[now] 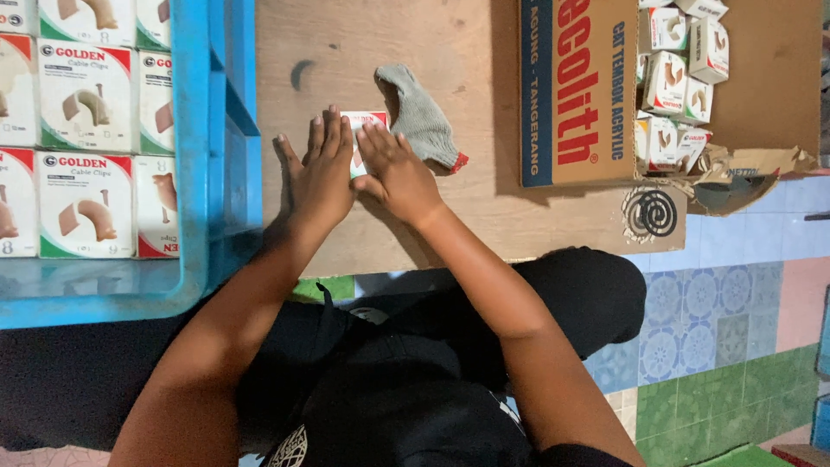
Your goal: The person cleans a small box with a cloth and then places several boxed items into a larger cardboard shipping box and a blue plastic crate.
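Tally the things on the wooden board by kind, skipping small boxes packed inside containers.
Small box under both hands: 1
Grey knit glove: 1
Cardboard carton: 1
Black coil: 1
Blue plastic crate: 1
Total: 5

Left hand (318, 177) and right hand (396, 171) press flat on a small white box (363, 121) on the wooden surface (346, 52) (a grey glove (421, 117) lies just beside), between a blue crate (216, 173) and a cardboard carton (575, 95).
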